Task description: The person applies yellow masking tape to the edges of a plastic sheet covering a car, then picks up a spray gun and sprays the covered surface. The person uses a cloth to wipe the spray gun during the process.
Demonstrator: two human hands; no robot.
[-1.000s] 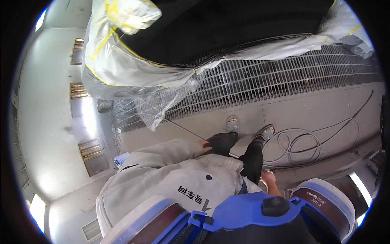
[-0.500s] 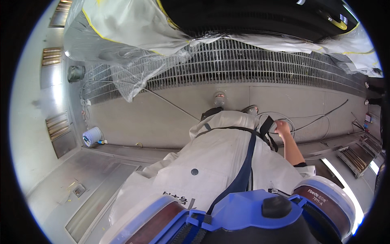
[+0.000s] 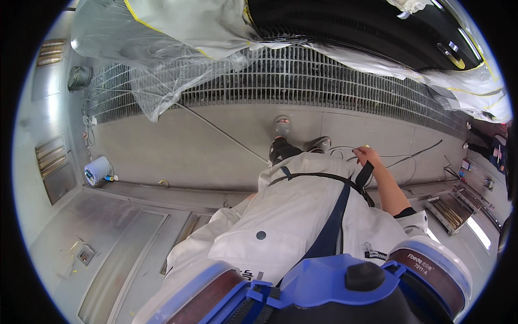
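My right hand is out in front of the right side of my white coverall, its fingers bent together. What they pinch, if anything, is too small to make out. A short black strap rises from the dark waist belt and meets the underside of this hand. Just beyond the fingers, a thin grey hose loops on the floor. A small yellow-green spot shows at the hand's far edge. Of my left hand only a skin-coloured sliver shows beside the coverall; its fingers are hidden.
A glossy black vehicle panel, edged with white masking sheets and clear plastic film, stands ahead over a floor grating. Another hose crosses the floor. A white-blue bucket stands left. Another person is far right.
My right hand has risen slightly and moved inward, with the black strap now beneath it. My view has shifted, so the vehicle and the floor things at left appear farther left.
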